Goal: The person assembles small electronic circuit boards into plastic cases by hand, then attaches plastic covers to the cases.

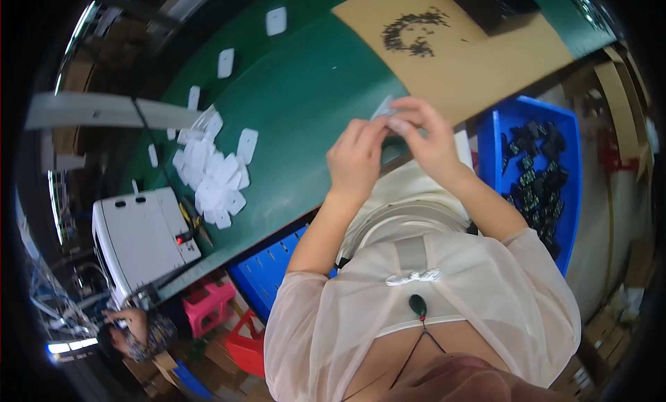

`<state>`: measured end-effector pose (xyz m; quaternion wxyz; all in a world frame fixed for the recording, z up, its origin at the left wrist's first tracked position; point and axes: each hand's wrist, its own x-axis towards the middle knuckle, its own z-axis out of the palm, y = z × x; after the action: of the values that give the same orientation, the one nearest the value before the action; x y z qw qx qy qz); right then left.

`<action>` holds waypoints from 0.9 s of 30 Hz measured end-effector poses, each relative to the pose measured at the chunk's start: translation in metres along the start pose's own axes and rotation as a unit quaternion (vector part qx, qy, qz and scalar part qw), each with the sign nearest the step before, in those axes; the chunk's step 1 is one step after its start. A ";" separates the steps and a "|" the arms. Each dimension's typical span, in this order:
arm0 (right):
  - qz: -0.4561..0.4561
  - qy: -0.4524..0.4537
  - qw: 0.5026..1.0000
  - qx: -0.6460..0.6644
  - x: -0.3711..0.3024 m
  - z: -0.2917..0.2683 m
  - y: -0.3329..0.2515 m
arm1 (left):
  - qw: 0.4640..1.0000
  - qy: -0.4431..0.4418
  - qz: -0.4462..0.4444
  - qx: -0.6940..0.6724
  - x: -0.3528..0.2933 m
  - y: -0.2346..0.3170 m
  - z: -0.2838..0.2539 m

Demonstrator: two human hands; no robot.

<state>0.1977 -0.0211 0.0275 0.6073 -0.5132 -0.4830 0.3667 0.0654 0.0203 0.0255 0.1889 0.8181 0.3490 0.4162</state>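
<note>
Over the near edge of the green table, my left hand [355, 156] and my right hand [428, 140] meet with bent fingers. Between their fingertips is a small pale, whitish flat piece [383, 108], partly covered by the fingers and blurred. It resembles the white plates on the table, but its exact kind cannot be made out. To the left lies a heap of white rounded rectangular plates [211, 172]. Right of the hands, a tan board [472, 72] carries scattered small dark parts [415, 33].
A black box [496, 10] stands on the board. The blue bin [528, 104] at right holds black parts with circuit boards. At left are a white machine [142, 239] and a pale post [118, 113]. Behind it, single plates [276, 20] lie apart. Another person's arm [137, 326] shows lower left, near a pink stool [208, 308].
</note>
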 end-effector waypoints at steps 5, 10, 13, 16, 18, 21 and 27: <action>-0.205 0.075 0.933 -0.287 -0.005 0.003 0.012 | 1.000 -0.019 0.003 0.013 -0.003 -0.008 0.004; -0.217 0.118 0.925 -0.289 -0.013 0.008 0.025 | 0.993 -0.047 -0.082 -0.064 -0.009 -0.004 0.007; -0.243 0.129 0.921 -0.274 -0.018 0.009 0.028 | 0.989 -0.071 -0.110 -0.075 -0.015 -0.004 0.008; -0.278 0.099 0.906 -0.303 -0.024 0.007 0.033 | 0.993 -0.066 -0.081 -0.060 -0.014 -0.005 0.010; -0.251 0.103 0.908 -0.319 -0.027 0.003 0.032 | 0.992 -0.080 -0.080 -0.053 -0.012 -0.003 0.010; -0.184 0.102 0.932 -0.294 -0.027 -0.003 0.029 | 0.995 -0.084 -0.047 -0.013 -0.009 -0.005 0.013; 0.105 0.027 0.989 0.099 -0.022 -0.015 0.031 | 0.996 -0.085 -0.034 0.011 -0.010 0.001 0.016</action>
<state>0.2079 -0.0393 -0.0076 0.6261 -0.5082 -0.3713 0.4603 0.0750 0.0118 0.0114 0.2224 0.8402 0.3640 0.3348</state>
